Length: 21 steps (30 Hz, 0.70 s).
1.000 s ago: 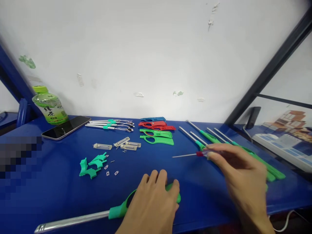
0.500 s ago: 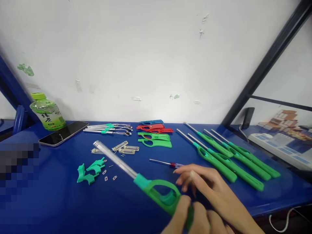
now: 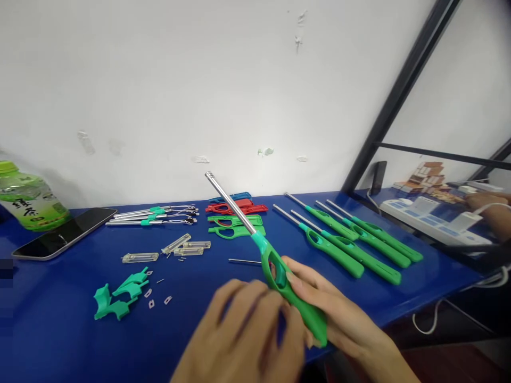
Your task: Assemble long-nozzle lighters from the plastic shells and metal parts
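A green long-nosed lighter point(image 3: 275, 271) with a metal tube point(image 3: 229, 202) is held up above the blue table point(image 3: 80, 330), its tube slanting up and to the left. My right hand point(image 3: 335, 314) is wrapped round its green handle from the right. My left hand point(image 3: 243, 335) is blurred just in front of the handle, with its fingers stretched out and apart and nothing in them. A thin screwdriver shaft point(image 3: 243, 261) lies on the table behind the lighter.
Several finished green lighters point(image 3: 351, 244) lie to the right. Coloured shell halves point(image 3: 233, 218), metal tube assemblies point(image 3: 151, 213), clear tanks point(image 3: 183, 246) and green trigger pieces point(image 3: 120, 298) lie mid-left. A phone point(image 3: 59, 239) and bottle point(image 3: 27, 199) sit far left. Another person's hand point(image 3: 491, 210) is at the right.
The lighter was lifted off the table by my left hand and passed into my right. My right hand laid the screwdriver down. The camera view has shifted right.
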Each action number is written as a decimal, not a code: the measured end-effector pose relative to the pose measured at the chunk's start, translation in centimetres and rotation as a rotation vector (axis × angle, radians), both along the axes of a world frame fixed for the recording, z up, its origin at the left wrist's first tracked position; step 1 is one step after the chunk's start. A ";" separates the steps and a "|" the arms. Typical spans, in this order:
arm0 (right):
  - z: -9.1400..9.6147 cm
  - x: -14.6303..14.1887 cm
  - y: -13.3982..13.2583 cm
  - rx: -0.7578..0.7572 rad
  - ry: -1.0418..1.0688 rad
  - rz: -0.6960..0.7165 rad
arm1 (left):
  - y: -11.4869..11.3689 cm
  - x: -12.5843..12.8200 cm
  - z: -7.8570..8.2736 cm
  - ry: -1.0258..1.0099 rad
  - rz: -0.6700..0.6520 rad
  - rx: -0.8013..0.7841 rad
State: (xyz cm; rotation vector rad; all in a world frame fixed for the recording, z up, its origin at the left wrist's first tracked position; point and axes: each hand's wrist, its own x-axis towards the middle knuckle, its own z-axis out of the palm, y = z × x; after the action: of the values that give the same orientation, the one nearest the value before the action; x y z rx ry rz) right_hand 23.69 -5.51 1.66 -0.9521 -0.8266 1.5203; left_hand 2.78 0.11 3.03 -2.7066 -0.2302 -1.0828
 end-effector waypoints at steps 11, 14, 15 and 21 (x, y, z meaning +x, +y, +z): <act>0.0 -0.1 -0.3 0.038 0.098 0.150 | 3.8 -2.1 0.6 0.032 0.151 0.103; -0.2 0.2 -0.2 0.050 0.200 0.180 | 3.8 -2.1 0.7 -0.016 0.116 0.118; -0.3 0.3 -0.1 0.046 0.230 0.195 | 3.8 -2.1 0.6 -0.047 0.107 0.121; -0.6 0.8 0.1 0.042 0.371 0.200 | 3.5 -1.5 0.4 -0.145 0.083 0.151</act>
State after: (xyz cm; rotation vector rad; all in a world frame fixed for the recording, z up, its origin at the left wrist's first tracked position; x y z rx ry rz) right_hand 24.48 -5.44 1.11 -0.5420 -0.6955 1.7767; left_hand 1.31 3.64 3.45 -2.4670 -0.2697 -1.2212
